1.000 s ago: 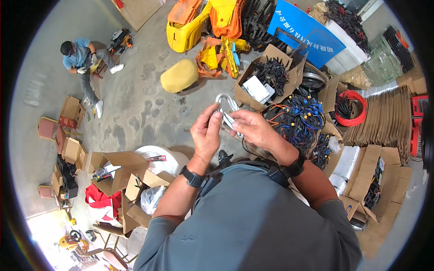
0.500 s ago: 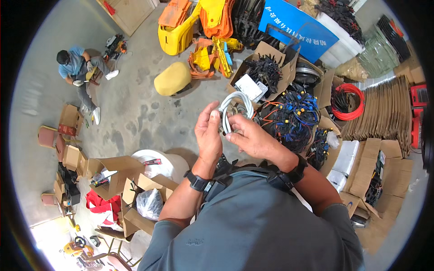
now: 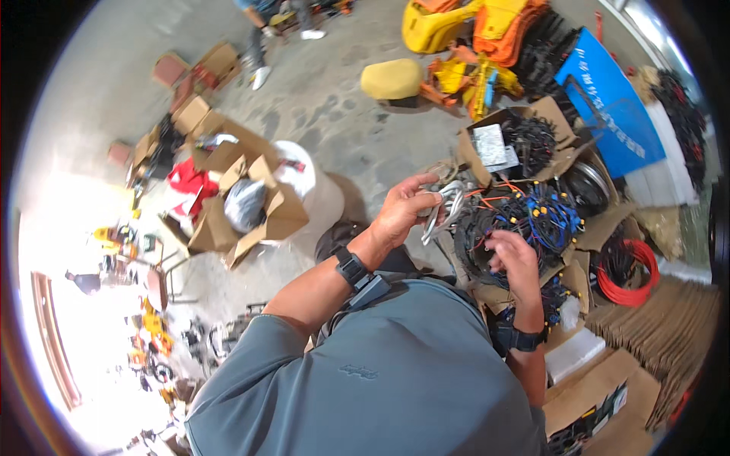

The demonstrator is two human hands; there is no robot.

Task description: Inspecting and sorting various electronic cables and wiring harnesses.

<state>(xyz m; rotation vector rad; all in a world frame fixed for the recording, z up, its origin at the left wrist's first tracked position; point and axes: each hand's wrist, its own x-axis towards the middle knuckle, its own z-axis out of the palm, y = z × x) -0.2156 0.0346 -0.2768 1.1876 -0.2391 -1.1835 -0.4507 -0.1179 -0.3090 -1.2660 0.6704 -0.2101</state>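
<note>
A looped white cable is gripped in my left hand, held over a cardboard box of tangled black, blue and orange wiring. Lower and to the right, my right hand is apart from the white cable, its fingers loosely bent and spread over the wiring harnesses; whether they touch the wires I cannot tell.
Behind are a box of black parts, a yellow seat, orange panels and a blue board. Left are open boxes and a white drum; right, a red hose. A co-worker sits at the top.
The view has swung, shifting the scene. My right hand has let go of the white cable and moved right and down over the wiring; my left still holds the cable.
</note>
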